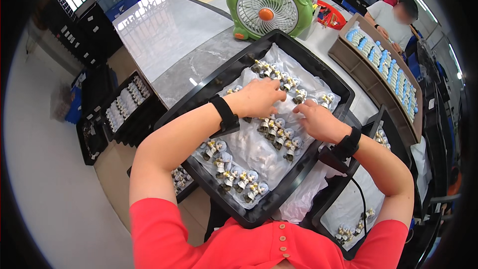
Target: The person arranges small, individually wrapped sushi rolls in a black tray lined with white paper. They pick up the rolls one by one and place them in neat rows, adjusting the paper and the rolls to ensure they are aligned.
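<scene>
Red shirt (239, 246) nearest, figurines (299, 96) lie around the fingers (271, 96).

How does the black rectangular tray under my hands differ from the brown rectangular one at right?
The black tray lies nearer you than the brown tray. The black tray holds small figurines in loose clusters; the brown tray, blue-and-white pieces in close rows. Both hold many small pieces.

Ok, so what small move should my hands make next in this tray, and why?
Perhaps use your right hand to nudge the outlying figurine at the right side of the black tray toward the upper row of figurines: a gap of white sheet separates them, and that hand is close by.
</scene>
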`<state>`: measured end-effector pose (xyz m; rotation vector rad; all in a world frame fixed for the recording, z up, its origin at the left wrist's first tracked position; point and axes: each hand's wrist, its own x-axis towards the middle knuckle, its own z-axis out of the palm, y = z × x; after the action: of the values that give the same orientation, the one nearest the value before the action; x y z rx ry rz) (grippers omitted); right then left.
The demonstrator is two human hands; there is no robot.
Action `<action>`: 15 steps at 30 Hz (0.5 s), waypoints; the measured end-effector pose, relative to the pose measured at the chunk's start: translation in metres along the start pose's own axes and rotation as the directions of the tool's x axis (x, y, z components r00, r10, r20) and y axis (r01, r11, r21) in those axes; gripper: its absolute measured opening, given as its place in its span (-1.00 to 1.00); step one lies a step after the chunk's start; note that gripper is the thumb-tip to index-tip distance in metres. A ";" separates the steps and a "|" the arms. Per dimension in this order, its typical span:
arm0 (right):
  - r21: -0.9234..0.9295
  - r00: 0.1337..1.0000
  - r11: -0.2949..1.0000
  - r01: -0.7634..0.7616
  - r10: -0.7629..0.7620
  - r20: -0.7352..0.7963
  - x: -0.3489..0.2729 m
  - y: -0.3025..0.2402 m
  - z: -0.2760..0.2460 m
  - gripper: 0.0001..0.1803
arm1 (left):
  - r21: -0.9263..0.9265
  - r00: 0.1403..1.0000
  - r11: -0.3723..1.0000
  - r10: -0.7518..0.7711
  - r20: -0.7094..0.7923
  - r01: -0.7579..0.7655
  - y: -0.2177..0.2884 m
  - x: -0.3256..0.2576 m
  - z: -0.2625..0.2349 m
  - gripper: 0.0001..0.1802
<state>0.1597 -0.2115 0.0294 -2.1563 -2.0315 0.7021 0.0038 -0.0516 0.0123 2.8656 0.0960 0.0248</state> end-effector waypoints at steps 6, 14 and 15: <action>0.023 0.982 1.000 0.015 -0.019 0.190 0.000 -0.016 0.000 -0.56 | -0.006 0.969 0.984 -0.172 0.179 0.176 0.000 -0.020 -0.009 -0.55; 0.166 0.946 0.984 -0.067 0.010 0.325 0.003 -0.027 -0.005 -0.53 | 0.035 0.989 0.997 -0.068 0.134 0.064 0.005 -0.029 0.006 -0.39; 0.168 0.946 0.982 -0.083 0.025 0.322 0.003 -0.027 -0.004 -0.53 | 0.033 0.983 0.996 -0.084 0.163 0.079 0.006 -0.029 0.005 -0.36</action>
<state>0.1364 -0.2046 0.0423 -2.1136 -1.9588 1.2643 -0.0245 -0.0607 0.0090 2.8742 0.1820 -0.2301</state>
